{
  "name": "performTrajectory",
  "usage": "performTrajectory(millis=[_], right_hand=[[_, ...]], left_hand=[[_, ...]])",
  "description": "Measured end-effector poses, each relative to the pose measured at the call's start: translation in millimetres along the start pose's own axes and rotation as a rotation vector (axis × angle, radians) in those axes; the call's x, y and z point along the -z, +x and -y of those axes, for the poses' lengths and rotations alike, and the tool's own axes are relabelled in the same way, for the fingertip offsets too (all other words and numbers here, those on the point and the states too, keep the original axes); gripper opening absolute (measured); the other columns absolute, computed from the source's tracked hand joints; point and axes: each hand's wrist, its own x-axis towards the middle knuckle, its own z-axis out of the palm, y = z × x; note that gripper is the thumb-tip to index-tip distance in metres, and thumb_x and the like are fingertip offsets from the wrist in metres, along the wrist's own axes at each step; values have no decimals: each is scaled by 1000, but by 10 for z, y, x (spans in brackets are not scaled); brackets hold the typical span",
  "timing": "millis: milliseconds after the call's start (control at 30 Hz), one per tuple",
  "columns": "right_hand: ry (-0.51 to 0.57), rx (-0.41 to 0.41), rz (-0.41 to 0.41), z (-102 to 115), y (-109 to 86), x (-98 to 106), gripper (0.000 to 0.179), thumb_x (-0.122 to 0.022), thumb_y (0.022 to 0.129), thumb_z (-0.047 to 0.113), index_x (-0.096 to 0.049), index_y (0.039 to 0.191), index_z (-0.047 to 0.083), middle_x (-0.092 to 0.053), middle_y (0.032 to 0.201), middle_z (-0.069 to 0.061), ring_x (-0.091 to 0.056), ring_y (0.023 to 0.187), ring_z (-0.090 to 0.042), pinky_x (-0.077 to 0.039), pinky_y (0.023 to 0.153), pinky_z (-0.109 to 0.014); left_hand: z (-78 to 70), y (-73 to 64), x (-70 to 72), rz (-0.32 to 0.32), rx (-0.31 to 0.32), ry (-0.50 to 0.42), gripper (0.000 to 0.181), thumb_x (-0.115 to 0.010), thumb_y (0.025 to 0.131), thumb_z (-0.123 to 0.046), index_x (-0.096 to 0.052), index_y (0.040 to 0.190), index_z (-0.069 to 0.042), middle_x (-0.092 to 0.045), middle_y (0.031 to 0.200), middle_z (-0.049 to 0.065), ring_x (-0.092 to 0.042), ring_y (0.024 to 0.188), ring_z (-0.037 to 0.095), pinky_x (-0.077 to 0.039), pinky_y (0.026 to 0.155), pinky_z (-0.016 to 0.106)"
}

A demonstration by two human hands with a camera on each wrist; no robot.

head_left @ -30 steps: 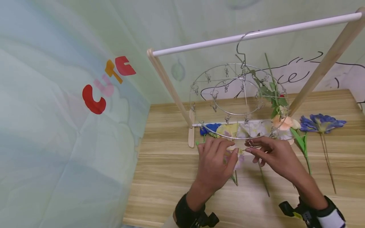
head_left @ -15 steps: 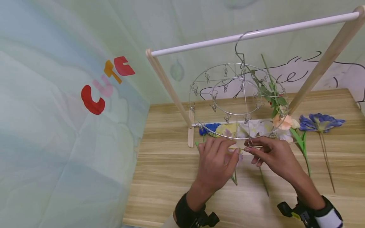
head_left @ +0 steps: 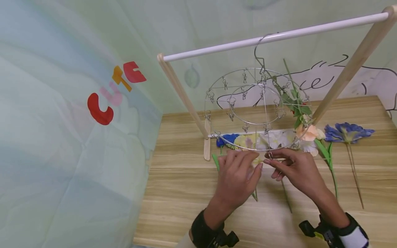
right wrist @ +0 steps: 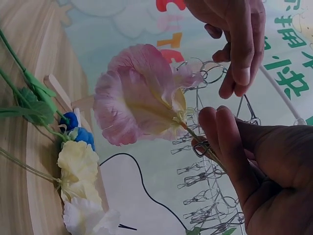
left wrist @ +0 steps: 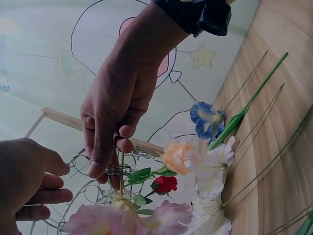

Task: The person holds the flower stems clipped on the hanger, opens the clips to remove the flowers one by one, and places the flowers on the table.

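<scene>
My right hand point(head_left: 296, 168) pinches a small wire clip point(right wrist: 200, 148) at the front of the round wire clip hanger point(head_left: 258, 150). The stem of an artificial pink flower point(right wrist: 137, 98) runs through the clip, just below the bloom. In the right wrist view the bloom points away from the fingers, toward the upper left. My left hand point(head_left: 234, 179) hovers beside the bloom with loosely bent fingers, holding nothing. From the head view it covers most of the pink petals. The left wrist view shows this hand point(left wrist: 29, 181) apart from the clip.
The hanger hooks over a white rod point(head_left: 217, 50) on a wooden stand point(head_left: 183, 93). Along its base lie blue, yellow and white flowers point(head_left: 276, 139). To the right are a peach flower point(head_left: 307, 132), a blue-purple flower point(head_left: 348, 133) and a red rose point(left wrist: 165, 184) with green leaves.
My left hand has shifted slightly right, covering more of the pink petals. The right hand keeps its pinch at the clip almost without moving.
</scene>
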Motion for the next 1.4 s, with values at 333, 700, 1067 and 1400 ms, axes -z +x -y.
performTrajectory(millis=[333,700,1067,1400], right_hand=[[72,-12,-31,-7,3,-47,18,-75,99,8,-76,115,3,-81,100,-18,-73,54,-10,-58,51,-31],[96,-5,-33,-16,-1,-70,18,-75,98,5,-76,115,1,-80,100,-19,-73,54,-11,-58,50,-31],[119,-8,-42,-16,-4,-91,17,-76,98,8,-77,114,2,-81,95,-16,-73,53,-12,-58,50,-31],[137,-4,-44,-40,-8,-120,16,-75,97,4,-77,112,0,-80,98,-18,-73,54,-12,-59,51,-32]], left_hand=[[10,-29,-88,140,-10,120,31,-72,102,-33,-76,130,-19,-75,130,-8,-56,104,13,-35,83,34],[34,-32,-179,203,-39,266,34,-73,101,-38,-76,133,-25,-75,132,-12,-55,105,11,-36,85,32],[54,-46,-292,171,-48,314,28,-71,102,-39,-79,126,-28,-77,120,-14,-56,102,11,-35,83,33],[33,-43,-323,172,-44,326,11,-74,99,-35,-82,104,-28,-77,112,-14,-59,106,9,-34,83,32]])
